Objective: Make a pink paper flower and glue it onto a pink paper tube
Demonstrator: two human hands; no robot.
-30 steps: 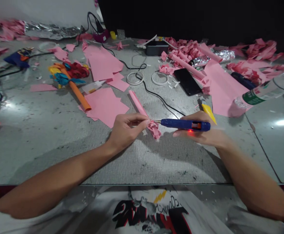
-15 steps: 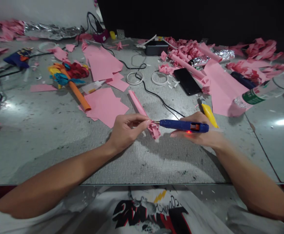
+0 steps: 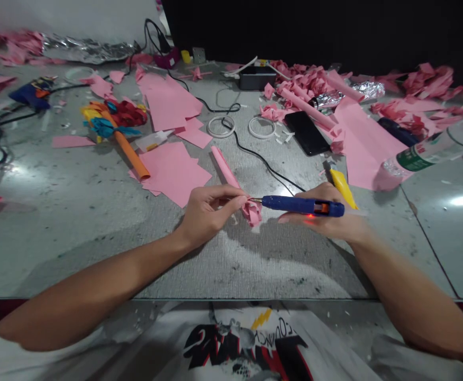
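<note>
Well, glue gun (image 3: 302,205), half-legible shirt lettering (image 3: 251,349).

The blue glue gun (image 3: 300,205) is in the right hand (image 3: 328,214), its tip at the rolled pink paper (image 3: 226,168) that the left hand (image 3: 211,214) pinches. Beyond the glue gun lies a black phone (image 3: 307,133); left of it, two white rings (image 3: 262,127).

White T-shirt (image 3: 155,344), lower frame: black-and-red graphic lettering, grey printed figure, yellow lightning bolt (image 3: 262,318); forearms bare.

two hands (image 3: 205,214) (image 3: 330,222), one phone (image 3: 307,133), one orange tube (image 3: 133,156)
</note>
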